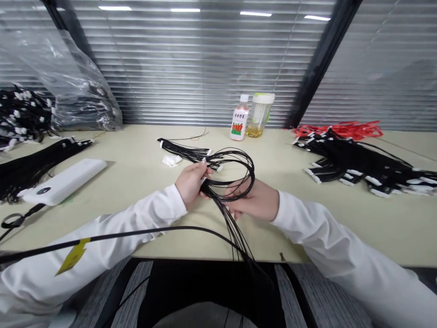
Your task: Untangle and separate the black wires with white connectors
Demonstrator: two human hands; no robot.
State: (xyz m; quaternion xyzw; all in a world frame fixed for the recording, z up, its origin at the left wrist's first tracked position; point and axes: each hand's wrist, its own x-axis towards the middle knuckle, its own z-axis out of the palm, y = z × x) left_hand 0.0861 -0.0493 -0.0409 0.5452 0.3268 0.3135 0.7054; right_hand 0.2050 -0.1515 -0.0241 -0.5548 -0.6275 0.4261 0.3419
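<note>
Between my hands is a bundle of thin black cables (251, 169), bent into a loop, its loose ends hanging over the table's front edge. My left hand (194, 181) is closed on the bundle at the loop's left side, by a small white connector (204, 161). The fingers of my right hand (254, 200) are closed round the cables at the loop's lower right, partly hidden behind the strands. More black cables (180, 149) with white connectors lie flat just beyond my left hand. A crumpled white scrap (171, 160) lies beside them.
A white power bank (66, 181) and black cable bundles (44, 157) lie at left, before a clear plastic bag (85, 98). A juice bottle (239, 119) and a lidded cup (259, 116) stand at the back. Black cables (355, 157) and red ties (358, 130) lie right. A black cord (153, 230) crosses in front.
</note>
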